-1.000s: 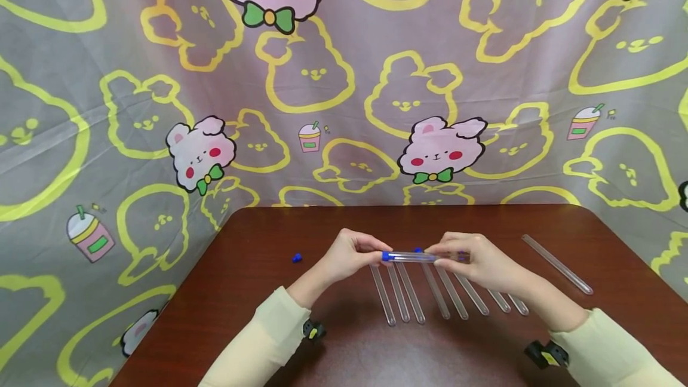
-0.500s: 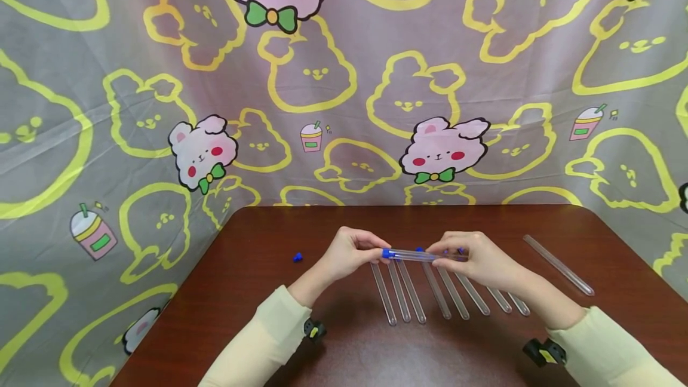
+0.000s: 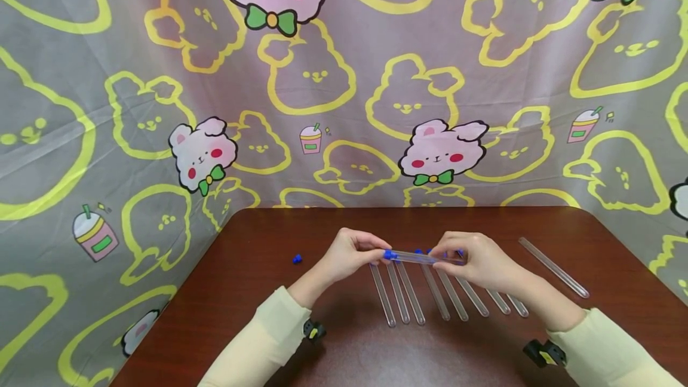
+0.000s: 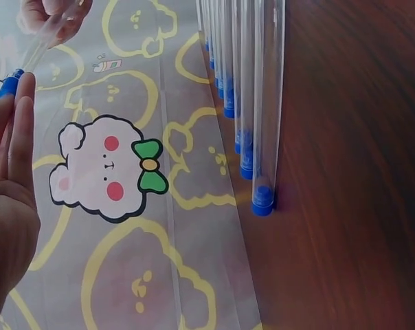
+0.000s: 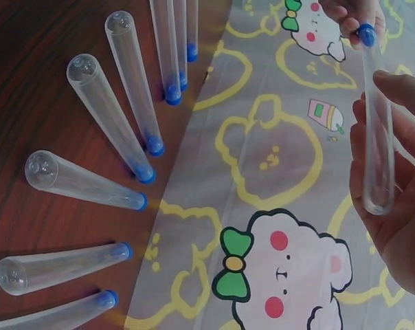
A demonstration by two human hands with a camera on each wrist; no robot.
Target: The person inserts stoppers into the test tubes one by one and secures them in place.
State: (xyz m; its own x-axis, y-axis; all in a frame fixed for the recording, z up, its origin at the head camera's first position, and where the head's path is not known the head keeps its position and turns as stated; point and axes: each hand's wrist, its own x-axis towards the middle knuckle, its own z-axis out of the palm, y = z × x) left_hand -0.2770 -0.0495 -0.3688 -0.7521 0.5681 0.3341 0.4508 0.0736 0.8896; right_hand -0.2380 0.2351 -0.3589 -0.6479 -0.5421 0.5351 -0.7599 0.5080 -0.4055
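Observation:
A clear test tube (image 3: 411,257) is held sideways between both hands above the table, its blue cap (image 3: 388,254) at the left end. My left hand (image 3: 344,255) pinches that cap between thumb and fingers. Farther along, my right hand (image 3: 478,258) grips the tube's body. In the right wrist view the rounded end of the tube (image 5: 378,199) lies against the palm side, with the thumb over it. Below the hands, a row of blue-capped test tubes (image 3: 411,294) lies on the table, rounded ends toward me. The hands hide some of their caps.
On the brown table (image 3: 242,327), a single clear tube (image 3: 553,267) lies slantwise at the right with no cap visible on it. A small loose blue piece (image 3: 297,259), like the caps, lies at the left. A patterned curtain (image 3: 349,124) hangs behind the table.
Both hands keep their hold on the tube and cap. The tube tilts slightly more, its capped end a little higher. The row on the table looks the same.

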